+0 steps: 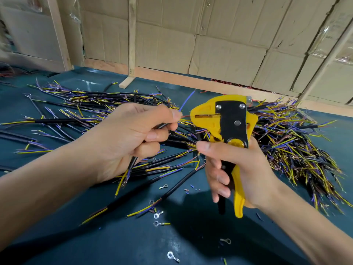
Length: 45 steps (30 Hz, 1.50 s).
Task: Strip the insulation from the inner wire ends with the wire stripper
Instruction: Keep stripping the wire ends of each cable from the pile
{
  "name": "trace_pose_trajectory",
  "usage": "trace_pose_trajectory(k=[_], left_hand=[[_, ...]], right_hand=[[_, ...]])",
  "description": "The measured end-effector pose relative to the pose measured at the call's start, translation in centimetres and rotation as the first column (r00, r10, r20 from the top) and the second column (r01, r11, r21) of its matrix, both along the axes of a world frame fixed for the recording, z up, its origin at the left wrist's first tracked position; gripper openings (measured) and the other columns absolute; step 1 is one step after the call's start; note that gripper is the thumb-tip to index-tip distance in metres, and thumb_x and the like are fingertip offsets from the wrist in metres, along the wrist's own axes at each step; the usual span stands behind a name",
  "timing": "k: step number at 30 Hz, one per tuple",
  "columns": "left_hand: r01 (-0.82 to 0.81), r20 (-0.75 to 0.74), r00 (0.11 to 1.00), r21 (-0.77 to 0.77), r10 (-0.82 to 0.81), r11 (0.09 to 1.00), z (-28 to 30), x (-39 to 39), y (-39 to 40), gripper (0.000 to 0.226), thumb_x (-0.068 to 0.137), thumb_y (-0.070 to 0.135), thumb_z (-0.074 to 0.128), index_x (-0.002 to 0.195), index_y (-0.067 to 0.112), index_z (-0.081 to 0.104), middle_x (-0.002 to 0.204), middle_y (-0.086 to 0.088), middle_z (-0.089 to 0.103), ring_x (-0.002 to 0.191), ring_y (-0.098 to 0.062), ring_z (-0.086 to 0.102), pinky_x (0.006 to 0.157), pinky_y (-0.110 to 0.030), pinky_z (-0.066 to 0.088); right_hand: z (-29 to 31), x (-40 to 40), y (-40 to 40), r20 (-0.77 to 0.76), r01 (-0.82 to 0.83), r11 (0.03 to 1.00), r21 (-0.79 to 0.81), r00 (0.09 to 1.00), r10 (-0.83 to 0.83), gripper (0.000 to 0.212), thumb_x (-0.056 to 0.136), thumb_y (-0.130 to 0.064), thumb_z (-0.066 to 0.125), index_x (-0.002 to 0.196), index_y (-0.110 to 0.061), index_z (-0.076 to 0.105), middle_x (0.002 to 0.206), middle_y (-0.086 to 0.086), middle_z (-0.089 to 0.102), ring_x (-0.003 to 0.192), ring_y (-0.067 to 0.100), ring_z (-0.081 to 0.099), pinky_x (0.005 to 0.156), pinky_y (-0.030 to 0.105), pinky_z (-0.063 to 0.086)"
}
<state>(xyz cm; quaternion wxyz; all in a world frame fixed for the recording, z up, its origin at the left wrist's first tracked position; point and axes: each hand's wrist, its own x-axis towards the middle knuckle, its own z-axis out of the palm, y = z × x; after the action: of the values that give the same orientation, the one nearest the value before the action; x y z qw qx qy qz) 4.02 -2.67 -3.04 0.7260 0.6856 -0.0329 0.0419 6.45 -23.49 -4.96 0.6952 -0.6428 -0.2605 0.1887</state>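
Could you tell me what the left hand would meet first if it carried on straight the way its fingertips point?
Most likely the yellow head of the wire stripper held by the right hand: the left hand pinches a cable pointing at its nose, though the depth between them is uncertain.

1 head cam, wide-angle, looks fwd & down, close over table (191, 236), wall behind.

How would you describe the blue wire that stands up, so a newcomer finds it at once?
Start at the yellow wire stripper in the right hand. Left of its head, the left hand pinches a cable. The blue wire rises from those fingertips, alone in the air, while others lie flat.
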Motion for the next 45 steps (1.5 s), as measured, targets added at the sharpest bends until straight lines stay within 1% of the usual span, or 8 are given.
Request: trace_pose_trajectory(k=[2, 5, 8, 10, 28, 31, 36, 45], left_hand=[[-0.097, 0.084, 0.992, -0.024, 0.099, 0.995, -0.2, -0.4, -0.1, 0.014, 0.083, 0.016, 0.068, 0.07, 0.01, 0.067, 0.064, -0.008, 0.039, 0.039, -0.007, 0.026, 0.033, -0.012, 0.02], [-0.426, 0.481, 0.837, 0.272, 0.261, 0.863, -0.8, -0.6, 0.2, 0.011, 0.086, 0.014, 0.073, 0.079, 0.022, 0.07, 0.058, 0.008, 0.057, 0.043, -0.01, 0.044, 0.045, -0.016, 0.037], [-0.662, 0.76, 0.637, 0.453, 0.13, 0.597, -0.9, -0.8, 0.8, 0.011, 0.088, 0.009, 0.072, 0.091, 0.019, 0.067, 0.069, 0.012, 0.052, 0.066, -0.017, 0.052, 0.069, -0.016, 0.04], [-0.696, 0.825, 0.564, 0.442, 0.049, 0.566, -1.1, -0.8, 0.7, 0.01, 0.089, 0.004, 0.07, 0.095, 0.012, 0.069, 0.077, 0.008, 0.051, 0.07, -0.013, 0.052, 0.07, -0.019, 0.041], [-0.691, 0.901, 0.433, 0.352, -0.028, 0.631, -1.1, -1.0, 0.7, 0.012, 0.086, -0.005, 0.068, 0.091, 0.004, 0.074, 0.085, -0.013, 0.058, 0.069, 0.001, 0.045, 0.068, -0.01, 0.031], [-0.693, 0.92, 0.39, 0.316, -0.032, 0.648, -1.1, -1.0, 0.8, 0.01, 0.086, -0.006, 0.067, 0.091, 0.001, 0.073, 0.084, -0.017, 0.059, 0.064, -0.008, 0.047, 0.068, -0.015, 0.033], [-0.68, 0.905, 0.418, 0.37, -0.079, 0.633, -1.1, -0.9, 1.0, 0.011, 0.087, -0.005, 0.067, 0.09, 0.002, 0.075, 0.083, -0.017, 0.058, 0.069, 0.005, 0.04, 0.071, -0.012, 0.03], [-0.665, 0.898, 0.429, 0.389, -0.1, 0.637, -1.1, -0.9, 0.9, 0.011, 0.087, -0.004, 0.067, 0.091, 0.003, 0.075, 0.085, -0.016, 0.059, 0.069, 0.005, 0.04, 0.07, -0.01, 0.03]], right_hand=[[0.1, -0.1, 0.2, -0.096, -0.104, 0.99, 0.097, 0.989, 0.114, 0.031, 0.07, -0.023, 0.082, 0.069, 0.0, 0.062, 0.053, 0.016, 0.049, 0.045, 0.03, 0.052, 0.054, 0.05, 0.053], [0.4, 0.2, -0.3, -0.173, -0.195, 0.967, 0.16, 0.96, 0.222, 0.043, 0.072, -0.027, 0.085, 0.087, 0.009, 0.067, 0.065, 0.022, 0.056, 0.058, 0.037, 0.058, 0.065, 0.058, 0.054], [0.4, 0.4, -0.7, -0.147, -0.214, 0.967, 0.135, 0.961, 0.233, 0.041, 0.073, -0.025, 0.085, 0.09, 0.01, 0.069, 0.066, 0.022, 0.058, 0.059, 0.038, 0.06, 0.066, 0.058, 0.054], [0.4, 0.6, -0.8, -0.127, -0.224, 0.97, 0.1, 0.964, 0.236, 0.039, 0.075, -0.024, 0.084, 0.091, 0.009, 0.069, 0.066, 0.023, 0.059, 0.06, 0.039, 0.061, 0.068, 0.063, 0.052], [-0.8, 0.8, -0.6, -0.115, -0.299, 0.946, 0.123, 0.943, 0.312, 0.038, 0.08, -0.018, 0.081, 0.095, 0.012, 0.065, 0.07, 0.023, 0.06, 0.064, 0.038, 0.063, 0.074, 0.063, 0.053], [-0.9, 0.8, -0.6, -0.1, -0.315, 0.94, 0.133, 0.939, 0.329, 0.035, 0.082, -0.016, 0.08, 0.095, 0.012, 0.065, 0.07, 0.022, 0.06, 0.065, 0.038, 0.063, 0.074, 0.063, 0.053], [-1.1, 0.8, -0.6, -0.046, -0.336, 0.932, 0.138, 0.937, 0.345, 0.032, 0.086, -0.013, 0.076, 0.094, 0.014, 0.061, 0.07, 0.021, 0.06, 0.065, 0.038, 0.063, 0.074, 0.062, 0.053], [-0.9, 0.4, -0.3, -0.021, -0.313, 0.938, 0.15, 0.947, 0.319, 0.033, 0.086, -0.015, 0.076, 0.083, 0.012, 0.057, 0.059, 0.017, 0.054, 0.053, 0.036, 0.06, 0.063, 0.058, 0.055]])
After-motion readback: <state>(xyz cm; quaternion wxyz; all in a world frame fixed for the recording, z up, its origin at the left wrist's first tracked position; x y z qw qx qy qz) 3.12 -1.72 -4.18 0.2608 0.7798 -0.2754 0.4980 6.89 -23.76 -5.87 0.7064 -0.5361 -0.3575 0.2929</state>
